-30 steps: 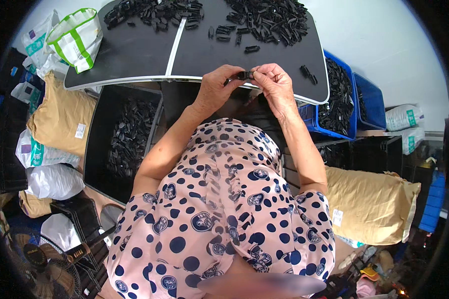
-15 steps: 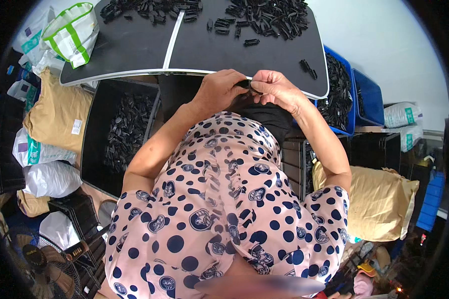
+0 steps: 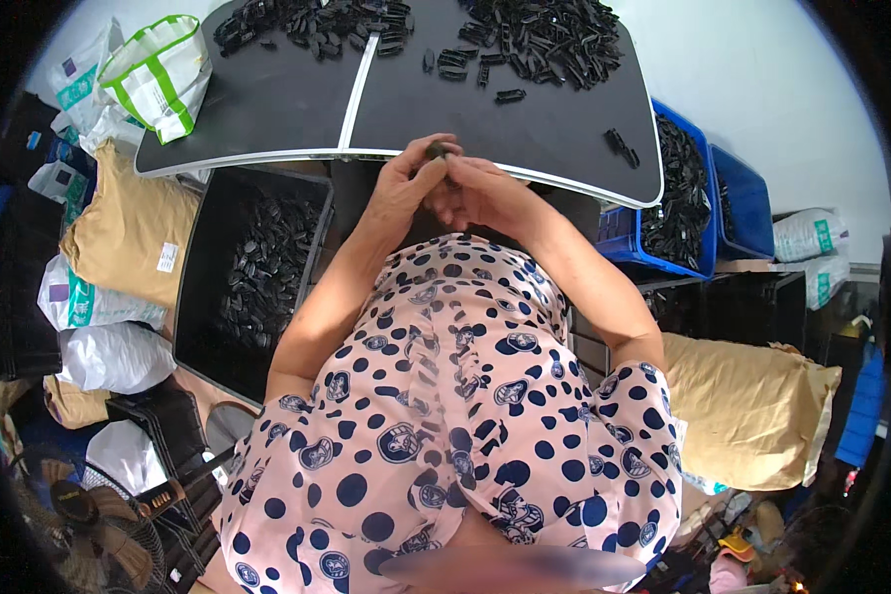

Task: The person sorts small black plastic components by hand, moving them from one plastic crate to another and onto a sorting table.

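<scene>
My left hand [image 3: 404, 190] and my right hand [image 3: 493, 196] meet just in front of the table's near edge. Between the bent fingers and thumb of the left one shows a small black plastic part [image 3: 436, 150], mostly covered. The right hand's fingertips are drawn together against the left thumb, at the near side of that part; whatever they pinch is hidden. On the black folding table [image 3: 277, 109] lie a heap of black plastic clips [image 3: 554, 45] at the right and a pile of smaller black parts [image 3: 322, 25] at the left.
A black bin [image 3: 196, 307] with black parts stands left of my legs, a blue crate [image 3: 708, 198] of clips beyond the table's right end. A white-and-green bag [image 3: 173, 99] sits on the table. Brown sacks [image 3: 129, 228] lie left, another brown sack [image 3: 752, 411] right. A fan [image 3: 79, 505] stands lower left.
My hands have moved left and closed together, the right hand now against the left. The part has gone from between both hands' fingertips into the left fingers. The view has shifted slightly.
</scene>
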`<state>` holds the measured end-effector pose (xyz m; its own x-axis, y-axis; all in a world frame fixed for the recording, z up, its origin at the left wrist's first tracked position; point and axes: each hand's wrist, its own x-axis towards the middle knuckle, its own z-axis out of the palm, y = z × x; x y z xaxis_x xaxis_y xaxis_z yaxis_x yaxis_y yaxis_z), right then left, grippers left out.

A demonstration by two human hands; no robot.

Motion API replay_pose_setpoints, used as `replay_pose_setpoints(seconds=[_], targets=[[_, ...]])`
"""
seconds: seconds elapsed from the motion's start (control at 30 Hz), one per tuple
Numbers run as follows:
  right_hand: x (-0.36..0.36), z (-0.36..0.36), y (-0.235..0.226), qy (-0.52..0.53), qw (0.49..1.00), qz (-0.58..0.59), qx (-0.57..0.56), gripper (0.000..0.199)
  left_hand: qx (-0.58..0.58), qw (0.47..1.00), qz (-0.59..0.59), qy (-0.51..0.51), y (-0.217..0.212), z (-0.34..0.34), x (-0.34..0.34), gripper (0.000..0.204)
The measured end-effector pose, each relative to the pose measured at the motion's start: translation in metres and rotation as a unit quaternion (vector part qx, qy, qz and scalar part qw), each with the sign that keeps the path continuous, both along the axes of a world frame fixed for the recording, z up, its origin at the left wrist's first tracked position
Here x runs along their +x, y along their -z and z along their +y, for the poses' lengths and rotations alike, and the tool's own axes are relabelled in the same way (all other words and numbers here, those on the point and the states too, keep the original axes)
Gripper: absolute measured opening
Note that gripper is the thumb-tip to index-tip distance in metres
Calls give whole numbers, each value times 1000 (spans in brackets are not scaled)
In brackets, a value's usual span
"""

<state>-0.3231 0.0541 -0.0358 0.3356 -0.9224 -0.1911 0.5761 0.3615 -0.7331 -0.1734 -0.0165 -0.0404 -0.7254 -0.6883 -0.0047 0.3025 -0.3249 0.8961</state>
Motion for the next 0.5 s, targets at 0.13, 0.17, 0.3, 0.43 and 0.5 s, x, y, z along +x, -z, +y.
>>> replay_pose_setpoints(seconds=[0.13,0.17,0.3,0.43,0.5], targets=[[17,-17,-8,-36,992,115,34,37,-6,999,-23,-26,13,-11,34,30],[12,-23,-8,-53,969,243,-12,38,-6,993,-89,-75,15,-16,48,27],[-68,-64,47,110,756,620,-179,52,-408,798,-352,-271,44,-71,136,27],[-144,-79,53,154,458,859,-166,37,-621,549,-499,-253,42,-98,159,36],[-160,-84,51,115,374,903,-178,39,-663,568,-415,-255,29,-109,118,36]])
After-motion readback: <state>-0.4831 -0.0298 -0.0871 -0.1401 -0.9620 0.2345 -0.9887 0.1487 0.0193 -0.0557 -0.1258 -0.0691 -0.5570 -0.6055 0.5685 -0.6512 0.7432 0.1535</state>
